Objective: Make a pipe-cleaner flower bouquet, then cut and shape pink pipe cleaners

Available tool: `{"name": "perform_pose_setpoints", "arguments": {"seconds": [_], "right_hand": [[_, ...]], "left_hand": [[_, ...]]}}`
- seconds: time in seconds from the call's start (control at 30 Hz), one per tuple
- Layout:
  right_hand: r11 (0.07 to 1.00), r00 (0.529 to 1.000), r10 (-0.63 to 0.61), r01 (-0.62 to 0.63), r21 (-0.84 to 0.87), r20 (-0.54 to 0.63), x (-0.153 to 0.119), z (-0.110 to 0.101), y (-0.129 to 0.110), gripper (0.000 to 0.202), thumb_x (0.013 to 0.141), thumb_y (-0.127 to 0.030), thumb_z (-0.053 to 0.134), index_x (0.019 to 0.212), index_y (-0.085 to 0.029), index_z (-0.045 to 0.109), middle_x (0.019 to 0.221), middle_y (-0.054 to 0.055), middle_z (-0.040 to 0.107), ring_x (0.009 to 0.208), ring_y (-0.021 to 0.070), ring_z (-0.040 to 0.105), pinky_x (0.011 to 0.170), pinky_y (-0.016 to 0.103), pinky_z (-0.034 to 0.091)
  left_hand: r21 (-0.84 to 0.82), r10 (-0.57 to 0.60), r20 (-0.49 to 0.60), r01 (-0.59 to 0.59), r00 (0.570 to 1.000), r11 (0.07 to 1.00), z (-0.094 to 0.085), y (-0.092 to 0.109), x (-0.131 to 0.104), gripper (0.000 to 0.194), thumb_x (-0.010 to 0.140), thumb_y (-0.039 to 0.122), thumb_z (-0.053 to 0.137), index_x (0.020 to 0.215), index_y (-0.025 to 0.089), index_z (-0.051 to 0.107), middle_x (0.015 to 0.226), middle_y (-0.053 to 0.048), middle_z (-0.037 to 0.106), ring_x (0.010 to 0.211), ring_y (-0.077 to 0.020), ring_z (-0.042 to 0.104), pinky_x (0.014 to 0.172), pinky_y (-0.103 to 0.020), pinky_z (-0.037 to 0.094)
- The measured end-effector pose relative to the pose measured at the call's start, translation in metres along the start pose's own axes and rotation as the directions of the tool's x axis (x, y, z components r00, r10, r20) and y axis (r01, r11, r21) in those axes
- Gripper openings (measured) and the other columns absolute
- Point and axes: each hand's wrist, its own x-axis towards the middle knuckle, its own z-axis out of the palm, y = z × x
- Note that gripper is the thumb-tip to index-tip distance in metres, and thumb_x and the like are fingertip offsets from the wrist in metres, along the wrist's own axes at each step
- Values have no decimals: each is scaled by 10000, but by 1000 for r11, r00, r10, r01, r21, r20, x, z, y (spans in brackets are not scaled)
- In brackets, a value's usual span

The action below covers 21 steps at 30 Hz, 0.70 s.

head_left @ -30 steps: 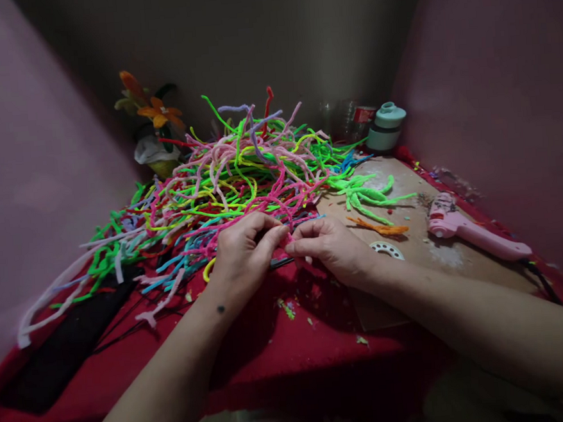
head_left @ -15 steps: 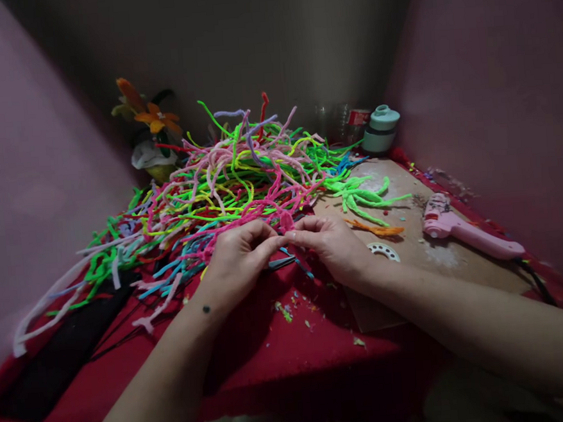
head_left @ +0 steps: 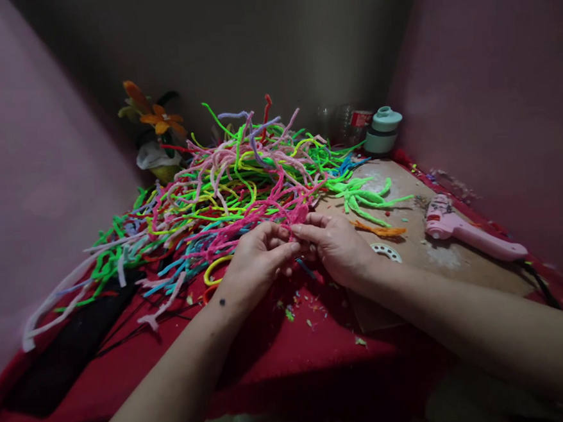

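Note:
My left hand (head_left: 267,252) and my right hand (head_left: 334,239) meet at the middle of the table, fingers pinched close together. Between them they grip a pink pipe cleaner (head_left: 297,217), whose bent upper part sticks up above the fingertips; its lower part is hidden by my fingers. Just behind lies a big tangled pile of pipe cleaners (head_left: 230,169) in pink, green, yellow, red and blue. Beside my left wrist show the yellow and red handles of scissors (head_left: 217,271), their blades covered by my hand.
On a cardboard sheet (head_left: 440,270) at right lie a pink glue gun (head_left: 470,230), a green pipe-cleaner piece (head_left: 357,196), an orange piece (head_left: 378,230) and a white holed ring (head_left: 386,251). A teal-lidded bottle (head_left: 382,130) and an orange flower (head_left: 162,120) in a pot stand behind. Scraps dot the red cloth (head_left: 291,348).
My left hand has shifted right and slightly down, uncovering the scissors' handles. My fingers have changed their grip on the pink pipe cleaner, and the view has moved slightly.

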Motion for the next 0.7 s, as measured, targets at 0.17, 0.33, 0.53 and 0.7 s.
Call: {"name": "perform_pose_setpoints", "arguments": {"seconds": [0.17,0.33,0.53,0.7], "right_hand": [[990,998,-66,64,-128,-14,-2,-1,0,164,700,-287,632,646,-160,543,495,-65,477,415,53,369,430,211,286],[992,1000,-29,29,-122,0,-2,-1,-2,240,666,-303,667,578,-162,494,451,-68,450,380,50,342,392,213,228],[996,999,-2,6,-92,42,1,-3,1,203,683,-287,635,591,-170,499,451,-59,452,385,70,373,390,226,241],[994,999,-20,23,-105,38,2,-4,1,197,697,-305,627,626,-162,513,488,-57,459,404,61,392,395,207,270]], "left_hand": [[128,62,16,-64,998,990,-3,-2,0,147,722,279,599,667,149,559,545,44,501,468,-64,419,449,-187,333],[156,-82,201,51,976,986,-18,1,0,225,765,349,565,662,149,558,488,45,474,395,-53,345,398,-187,243],[56,107,34,-109,994,992,-11,-4,2,229,699,254,641,881,172,529,634,46,568,527,-87,503,500,-198,375],[110,168,-9,-166,986,980,-9,-3,1,79,747,224,579,777,156,553,635,36,551,549,-79,484,522,-200,376]]}}
